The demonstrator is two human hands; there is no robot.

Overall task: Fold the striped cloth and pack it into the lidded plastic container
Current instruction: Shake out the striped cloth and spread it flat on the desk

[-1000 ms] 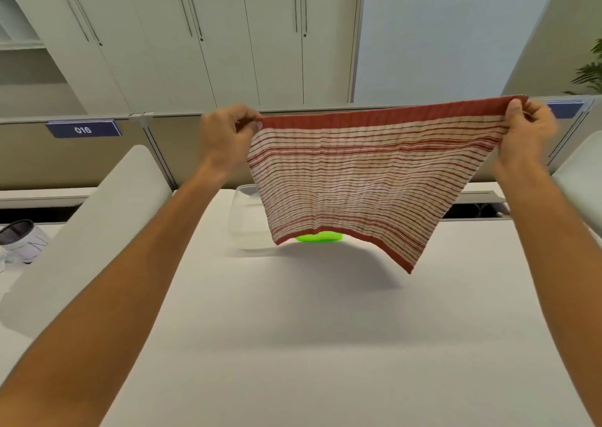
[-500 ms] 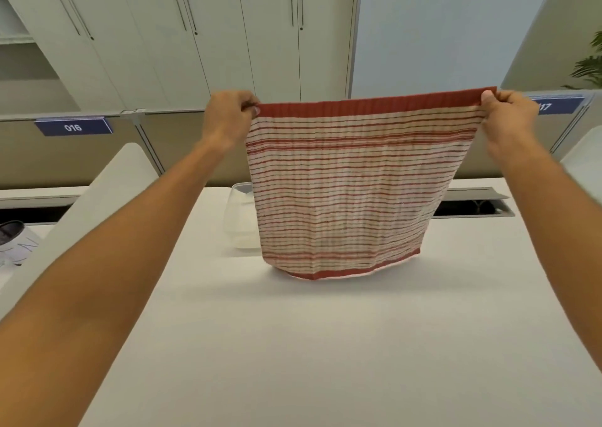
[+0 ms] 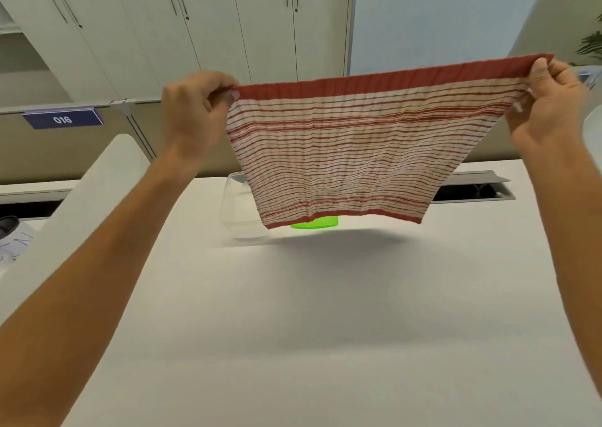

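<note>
**Cloth held spread in the air, not yet folded**

The striped cloth (image 3: 355, 152) hung in the air above the white table (image 3: 293, 329), stretched between the two hands. The left hand (image 3: 195, 113) pinched the upper left corner, and the right hand (image 3: 550, 107) pinched the upper right corner, each with curled fingers closed on the red hem. The long axis of the cloth ran from left to right, between the grips, and the rest of it fell down from them; the lower edge did not touch the table. The clear plastic container (image 3: 241, 208) stood on the table behind the cloth, toward its left side, so it lay nearer to the left hand. A green lid (image 3: 317, 223) showed just under the lower edge. In my judgement no fold was made yet, and the next move would need the cloth lowered onto the table in front of the container.
</note>
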